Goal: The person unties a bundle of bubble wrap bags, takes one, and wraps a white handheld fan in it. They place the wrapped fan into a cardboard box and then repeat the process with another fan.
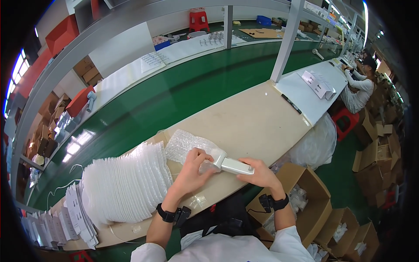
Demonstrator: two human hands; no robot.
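A white handheld device [236, 166] with a rounded head and a long flat handle lies across my two hands, over the beige tabletop. My right hand [263, 174] is closed round the end of its handle. My left hand [192, 171] has its fingers curled at the mouth of a clear bubble-wrap bag [185, 145], beside the device's head. The head sits at or just inside that mouth; how deep I cannot tell. To the left, a thick row of bubble-wrap bags [126, 187] stands packed together.
Flat printed white cartons [78, 214] stand at the table's left end. A black marker [291, 104] lies by a white board farther right. Beyond the table runs a green conveyor [183, 94]. An open cardboard box [321, 205] stands by my right arm; a co-worker [362, 83] sits far right.
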